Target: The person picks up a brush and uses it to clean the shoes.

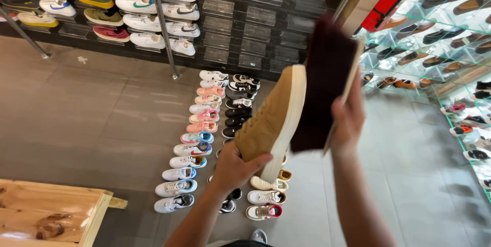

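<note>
My left hand [232, 167] grips a tan suede shoe [271, 119] with a cream-white sole, held up on its side with the sole edge facing right. My right hand [348, 119] holds a large dark maroon brush [325, 81] with a pale wooden back, its bristle face pressed against the shoe's sole edge. Both are held up in front of me, above the floor.
Two rows of several sneakers [199, 150] line the grey tiled floor below my hands. Wall shelves [138, 6] with shoes stand at the back left, glass shelves [445, 37] of dress shoes at the right. A wooden bench [51, 211] sits at the lower left. A metal pole [163, 27] rises nearby.
</note>
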